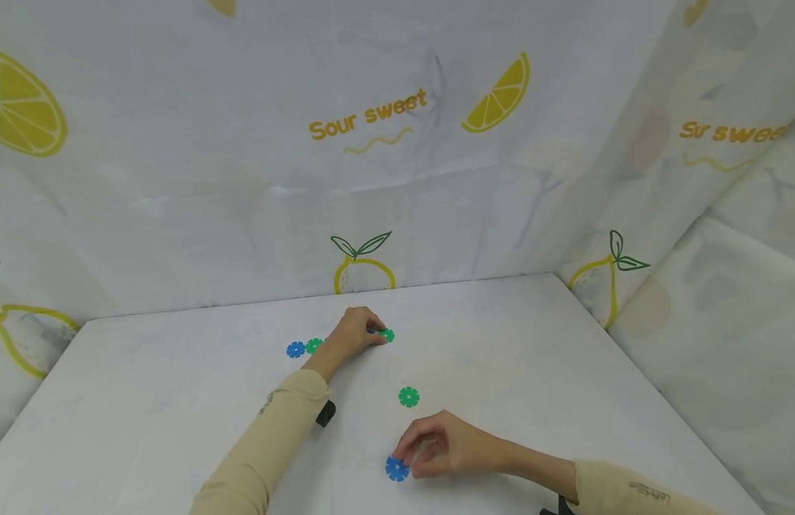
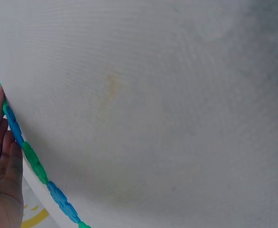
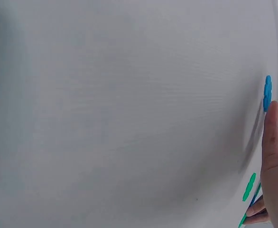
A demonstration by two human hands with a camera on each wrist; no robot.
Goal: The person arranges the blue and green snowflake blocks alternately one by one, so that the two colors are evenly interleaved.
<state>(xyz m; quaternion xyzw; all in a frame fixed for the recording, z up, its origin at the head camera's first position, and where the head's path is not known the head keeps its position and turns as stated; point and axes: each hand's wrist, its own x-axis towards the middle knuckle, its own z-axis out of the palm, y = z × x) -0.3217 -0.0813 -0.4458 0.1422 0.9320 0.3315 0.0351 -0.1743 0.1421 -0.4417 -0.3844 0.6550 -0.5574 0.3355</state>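
Observation:
My left hand [image 1: 359,329] pinches a green snowflake disc [image 1: 387,335] at the right end of a row of alternating blue and green discs. Part of the row is hidden behind the fingers. In the left wrist view a blue disc [image 2: 14,126], a green disc [image 2: 35,164] and another blue disc [image 2: 63,201] line up edge to edge beside the left fingers. Lower in the head view, my right hand [image 1: 452,447] holds a single blue snowflake disc [image 1: 396,469] by its edge, between thumb and fingertips. This disc [image 3: 267,93] shows edge-on in the right wrist view.
A loose green snowflake disc [image 1: 408,397] lies on the white table [image 1: 532,372] between the two hands. White cloth with lemon prints [image 1: 243,186] hangs along the table's back and right edges.

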